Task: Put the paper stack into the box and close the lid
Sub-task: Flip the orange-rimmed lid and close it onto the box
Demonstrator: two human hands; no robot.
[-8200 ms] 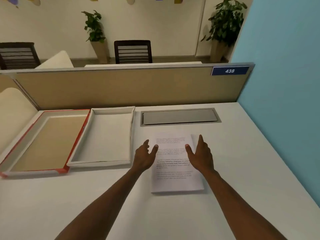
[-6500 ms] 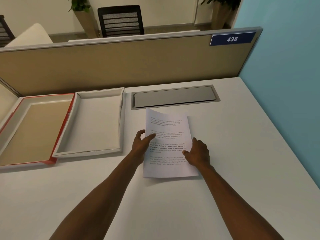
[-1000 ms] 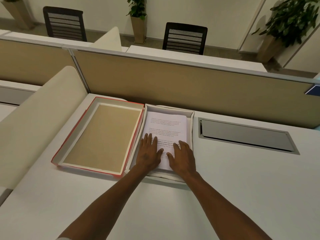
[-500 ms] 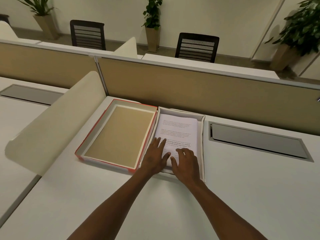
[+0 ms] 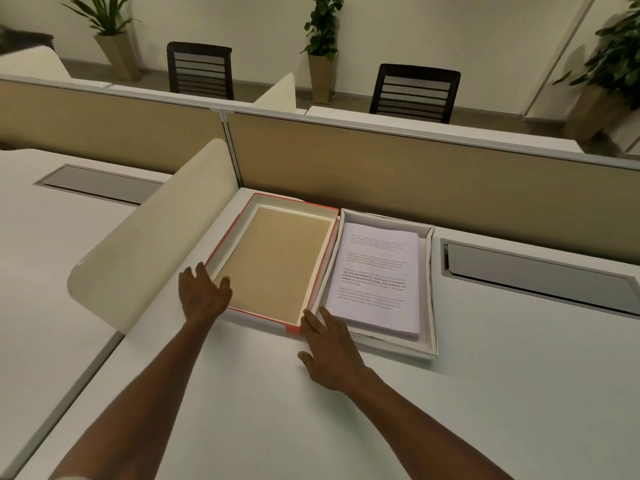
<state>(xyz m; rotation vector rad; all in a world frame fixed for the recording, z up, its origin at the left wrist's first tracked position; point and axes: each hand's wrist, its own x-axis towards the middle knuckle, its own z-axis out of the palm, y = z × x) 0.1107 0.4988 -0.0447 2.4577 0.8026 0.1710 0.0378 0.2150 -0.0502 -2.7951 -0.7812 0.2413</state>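
Observation:
The printed paper stack (image 5: pixel 375 275) lies flat inside the white box (image 5: pixel 429 289) on the white desk. Touching the box's left side, the red-edged lid (image 5: pixel 273 261) lies upside down, its tan inside facing up. My left hand (image 5: pixel 202 294) is at the lid's near-left corner, fingers spread, thumb over the rim. My right hand (image 5: pixel 327 346) rests by the lid's near-right corner, fingers spread and pointing at the gap between lid and box. Neither hand holds anything.
A cream curved divider (image 5: pixel 152 237) stands just left of the lid. A tan partition (image 5: pixel 415 178) runs behind both. A grey cable hatch (image 5: pixel 540 275) is set into the desk right of the box. Chairs and potted plants stand beyond the partition.
Both hands have left the paper stack in the box and moved left to the lid's near corners. The view has shifted further left.

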